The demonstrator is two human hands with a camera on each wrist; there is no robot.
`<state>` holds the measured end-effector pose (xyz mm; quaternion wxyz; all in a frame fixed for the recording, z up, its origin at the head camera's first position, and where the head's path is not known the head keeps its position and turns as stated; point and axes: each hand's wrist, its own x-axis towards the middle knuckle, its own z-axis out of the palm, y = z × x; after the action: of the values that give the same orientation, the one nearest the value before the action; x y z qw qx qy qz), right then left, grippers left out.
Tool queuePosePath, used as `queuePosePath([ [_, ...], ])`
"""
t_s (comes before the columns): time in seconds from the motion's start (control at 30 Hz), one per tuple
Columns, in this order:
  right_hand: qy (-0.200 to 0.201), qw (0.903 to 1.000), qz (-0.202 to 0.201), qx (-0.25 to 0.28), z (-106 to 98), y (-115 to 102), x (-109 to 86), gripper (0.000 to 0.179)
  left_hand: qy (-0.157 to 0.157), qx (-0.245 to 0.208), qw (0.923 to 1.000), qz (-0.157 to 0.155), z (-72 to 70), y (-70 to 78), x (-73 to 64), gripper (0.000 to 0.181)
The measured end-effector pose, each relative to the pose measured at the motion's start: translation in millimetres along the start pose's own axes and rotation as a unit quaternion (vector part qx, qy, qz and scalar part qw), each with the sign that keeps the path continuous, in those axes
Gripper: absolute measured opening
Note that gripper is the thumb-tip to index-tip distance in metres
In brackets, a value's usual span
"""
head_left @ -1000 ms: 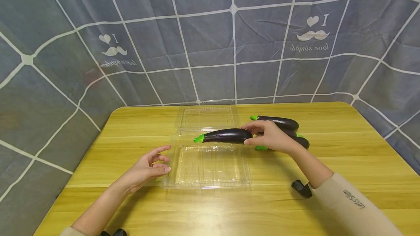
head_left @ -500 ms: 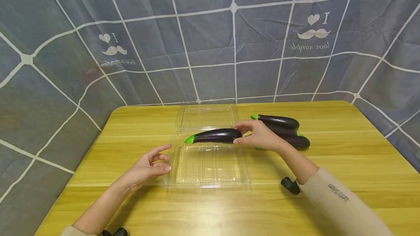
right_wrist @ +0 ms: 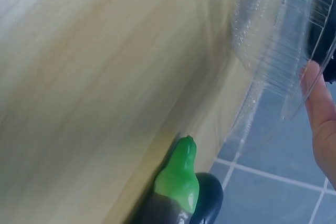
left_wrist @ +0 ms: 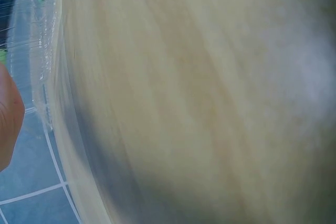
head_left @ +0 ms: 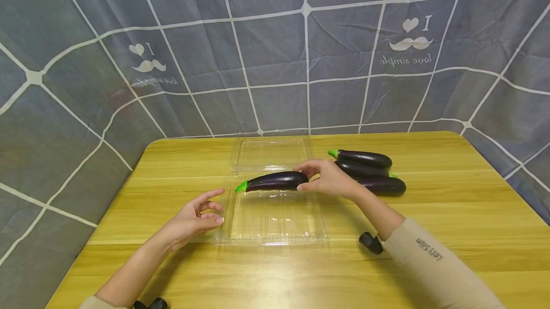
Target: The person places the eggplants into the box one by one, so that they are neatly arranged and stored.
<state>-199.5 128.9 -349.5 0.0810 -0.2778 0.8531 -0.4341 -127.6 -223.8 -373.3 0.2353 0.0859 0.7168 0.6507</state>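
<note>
In the head view a dark purple eggplant (head_left: 272, 181) lies level over the back part of a clear plastic clamshell box (head_left: 275, 242), its green stem pointing left. My right hand (head_left: 328, 178) grips its blunt end between thumb and fingers. The box stands with its lid (head_left: 272, 151) folded back toward the wall. At the box's left rim, my left hand (head_left: 189, 220) has loosely bent fingers and holds nothing; whether it touches the rim I cannot tell. The left wrist view catches only a bit of that hand (left_wrist: 8, 114) beside the box wall (left_wrist: 44, 51).
Three more eggplants lie right of the box: a back one (head_left: 365, 158), a middle one (head_left: 361, 169) and a front one (head_left: 384, 186), partly behind my right hand. The wooden table (head_left: 451, 213) ends at a grey checked curtain (head_left: 275, 60).
My right hand has carried the eggplant leftward over the box and, lately, slightly lower. The left hand has stayed in place. More of the other eggplants shows now.
</note>
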Motion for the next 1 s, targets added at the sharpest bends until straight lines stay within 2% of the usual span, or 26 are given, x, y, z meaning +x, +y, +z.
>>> queuePosePath([
  [0.13,0.000,1.0000,0.003,-0.001,3,0,0.3,0.043,0.000,-0.002,1.0000,-0.002,0.2,-0.2,0.3,0.079],
  [0.4,0.007,0.9996,-0.018,-0.020,10,1,2.6,0.040,0.000,0.002,1.0000,-0.002,0.5,0.1,-1.1,0.078],
  [0.7,0.002,0.9977,-0.026,-0.062,17,-3,3.7,0.039,-0.004,0.006,1.0000,-0.002,0.2,0.3,-1.1,0.078],
  [1.0,0.012,0.9953,-0.026,-0.092,20,-3,5.1,0.039,-0.004,0.006,1.0000,-0.002,0.3,0.6,-1.0,0.078],
])
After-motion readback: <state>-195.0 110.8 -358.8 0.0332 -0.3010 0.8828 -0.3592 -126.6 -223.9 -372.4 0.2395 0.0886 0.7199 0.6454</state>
